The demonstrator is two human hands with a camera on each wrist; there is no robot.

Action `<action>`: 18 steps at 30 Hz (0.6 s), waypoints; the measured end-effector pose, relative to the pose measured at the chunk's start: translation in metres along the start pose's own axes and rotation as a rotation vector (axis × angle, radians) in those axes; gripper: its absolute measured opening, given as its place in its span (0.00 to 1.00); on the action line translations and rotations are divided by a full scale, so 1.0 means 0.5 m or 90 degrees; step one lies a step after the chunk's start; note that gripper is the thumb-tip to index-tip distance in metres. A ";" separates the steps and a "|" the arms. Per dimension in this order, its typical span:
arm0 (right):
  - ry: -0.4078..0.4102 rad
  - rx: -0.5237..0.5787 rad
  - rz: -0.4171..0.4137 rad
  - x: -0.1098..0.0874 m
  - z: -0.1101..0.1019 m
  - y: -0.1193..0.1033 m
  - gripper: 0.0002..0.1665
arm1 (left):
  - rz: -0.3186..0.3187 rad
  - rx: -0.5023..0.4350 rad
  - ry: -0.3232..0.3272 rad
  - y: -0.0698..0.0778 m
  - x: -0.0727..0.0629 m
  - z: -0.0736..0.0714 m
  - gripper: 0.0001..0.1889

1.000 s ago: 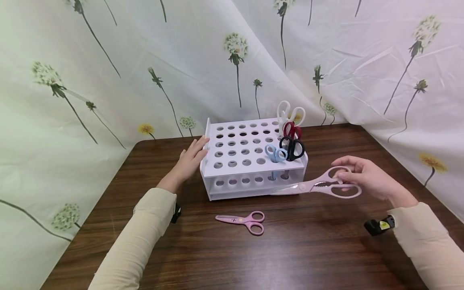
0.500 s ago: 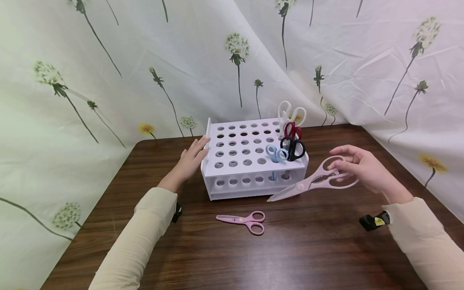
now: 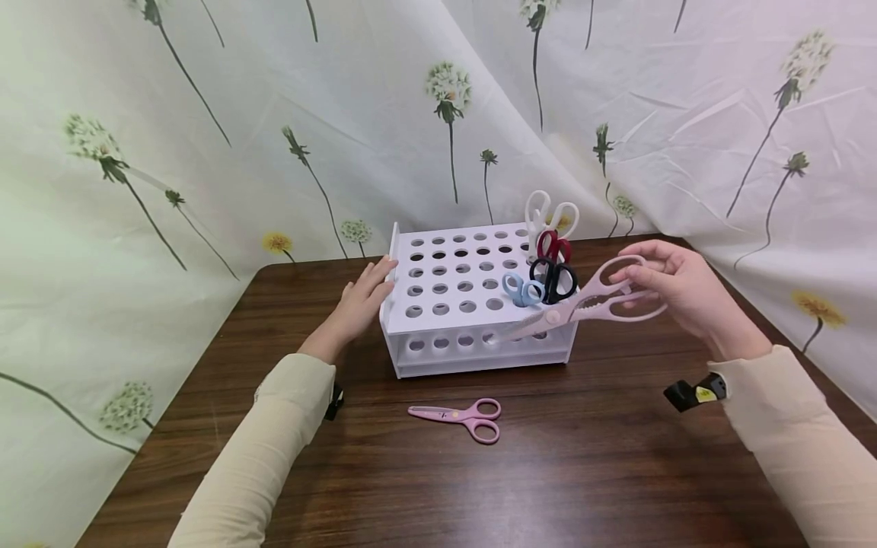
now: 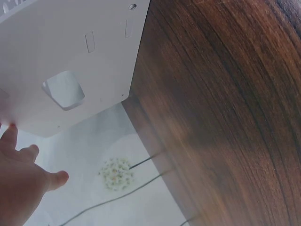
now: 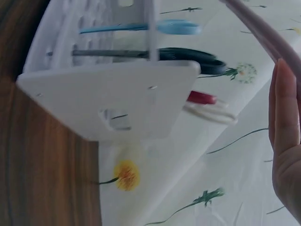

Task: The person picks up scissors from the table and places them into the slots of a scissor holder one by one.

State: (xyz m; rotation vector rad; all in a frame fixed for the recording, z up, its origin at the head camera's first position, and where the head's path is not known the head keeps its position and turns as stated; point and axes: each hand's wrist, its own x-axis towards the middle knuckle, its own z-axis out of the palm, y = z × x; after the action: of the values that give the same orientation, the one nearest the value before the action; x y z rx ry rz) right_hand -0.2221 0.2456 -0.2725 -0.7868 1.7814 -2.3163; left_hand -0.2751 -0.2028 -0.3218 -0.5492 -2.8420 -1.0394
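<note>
My right hand (image 3: 678,289) pinches the handle of large pale-pink scissors (image 3: 556,317); their blades point left, in front of a white holed rack (image 3: 438,323). In the right wrist view, the fingers of the right hand (image 5: 287,117) touch the pink handle. On the rack's left side panel rests my left hand (image 3: 359,301), its fingers extended; the left wrist view shows this hand (image 4: 23,179) by the panel's edge. Light-blue scissors (image 3: 523,292), black scissors (image 3: 552,279), red scissors (image 3: 553,247) and white scissors (image 3: 550,213) stand at the rack's right end.
Small pink scissors (image 3: 466,416) lie on the dark wooden table (image 3: 384,479) in front of the rack. A white cloth (image 3: 384,106) printed with dandelions hangs behind and beside the table.
My right hand has raised the large pink scissors and moved them slightly left. Their blades have risen from near the table to the height of the rack's front. The left hand has stayed put.
</note>
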 end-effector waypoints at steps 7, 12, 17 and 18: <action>0.001 0.050 -0.046 0.030 0.020 -0.025 0.11 | 0.003 0.000 0.000 0.000 0.000 0.000 0.27; 0.043 0.050 -0.061 0.044 0.035 -0.037 0.08 | -0.001 0.000 0.000 0.001 0.000 0.000 0.27; 0.082 0.069 -0.092 0.056 0.046 -0.046 0.06 | -0.001 0.001 0.001 0.001 0.000 0.001 0.27; 0.089 0.072 -0.102 0.058 0.048 -0.047 0.06 | -0.001 0.000 0.002 0.001 0.000 0.001 0.27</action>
State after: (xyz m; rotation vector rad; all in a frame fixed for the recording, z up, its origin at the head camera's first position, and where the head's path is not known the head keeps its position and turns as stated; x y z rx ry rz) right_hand -0.2307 0.2203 -0.2369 -0.7944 1.6779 -2.6093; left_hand -0.2748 -0.2023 -0.3219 -0.5445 -2.8410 -1.0388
